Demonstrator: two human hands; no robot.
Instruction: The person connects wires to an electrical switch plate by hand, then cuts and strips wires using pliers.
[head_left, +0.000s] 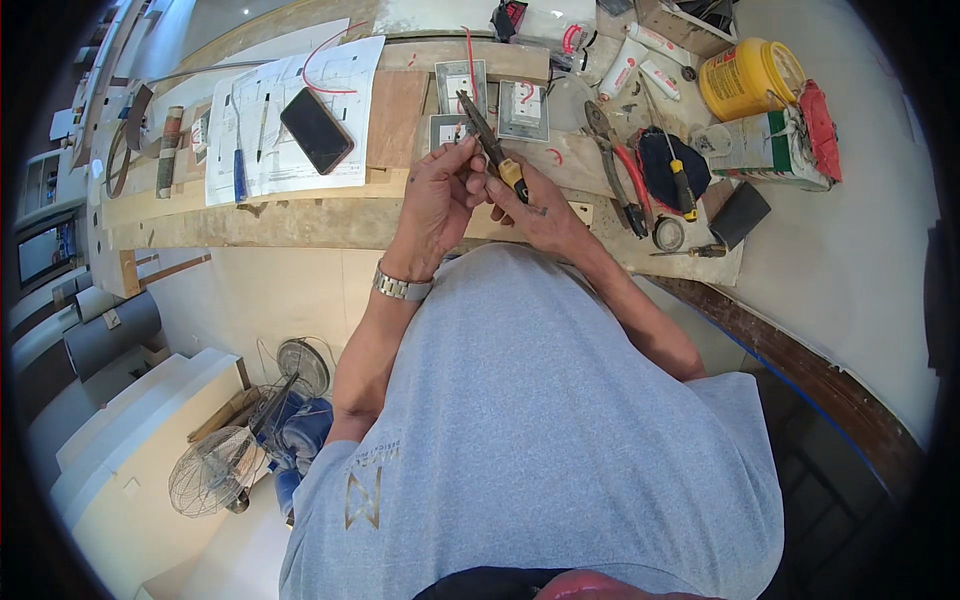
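Both my hands meet over the near edge of a wooden workbench (300, 225). My right hand (548, 212) is closed round the yellow-and-black handles of long-nose pliers (482, 130), whose jaws point up and away to the left. Close beside the pliers, my left hand (438, 192) has its thumb and fingers pinched together; what they hold, if anything, is too small to make out. Just beyond lie square metal-edged electrical boxes: one (523, 108) with a short red wire, another (460, 80) with a red wire standing up. A third box (446, 130) is partly hidden by my left hand.
On the left, a phone (317, 130), a blue-handled screwdriver (239, 172) and a pen (263, 128) rest on paper drawings (225, 105). To the right are red-handled pliers (622, 165), a yellow-handled screwdriver (682, 185), black tape (668, 234), white tubes (622, 70) and a yellow tub (750, 78).
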